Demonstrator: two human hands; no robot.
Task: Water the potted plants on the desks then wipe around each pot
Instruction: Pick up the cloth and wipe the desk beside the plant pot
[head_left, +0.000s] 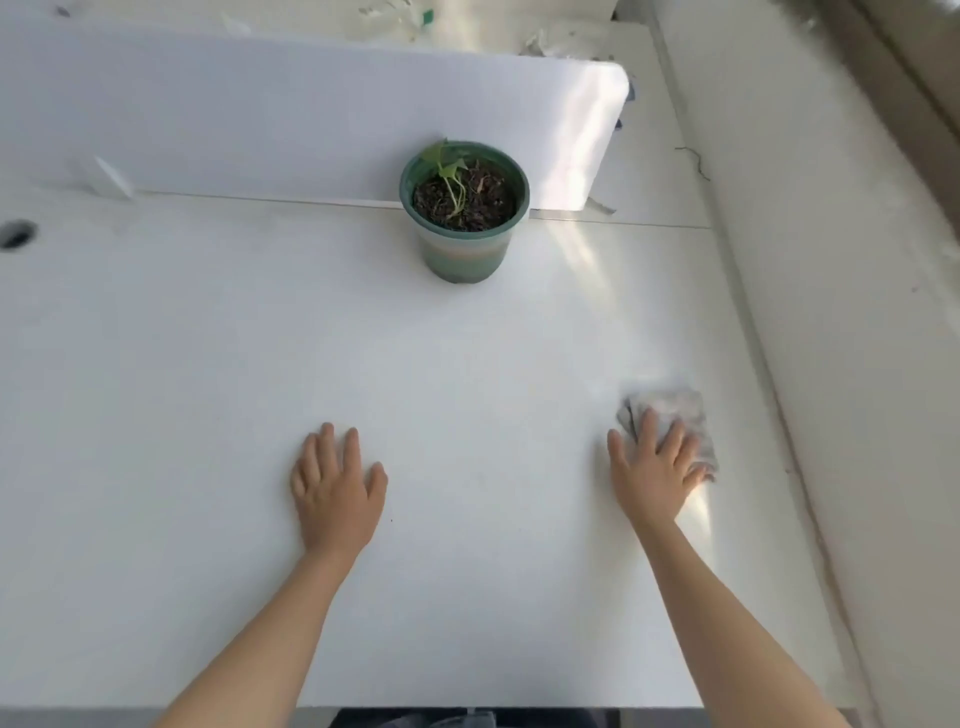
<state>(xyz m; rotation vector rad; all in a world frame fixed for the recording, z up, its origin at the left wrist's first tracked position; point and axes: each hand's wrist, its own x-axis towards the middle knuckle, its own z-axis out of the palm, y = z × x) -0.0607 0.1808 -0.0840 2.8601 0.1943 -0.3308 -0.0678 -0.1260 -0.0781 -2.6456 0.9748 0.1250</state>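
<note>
White desk (208, 364) fills my view, with a low white partition (311, 119) along its far edge and sunlight streaking the right side. I see the green plant pot (465, 218) standing at the far centre, just in front of the partition, its soil dark and a small green seedling (449, 174) in it. My right hand (655, 465) lies flat with fingers spread, pressing a grey cloth (675, 423) onto the desk at the near right, well apart from the pot. My left hand (335, 488) rests open and empty, palm down, near centre. No watering can shows, so I judge watering here finished and wiping under way; the ring right around the pot looks yet to be reached, and other desks may remain
</note>
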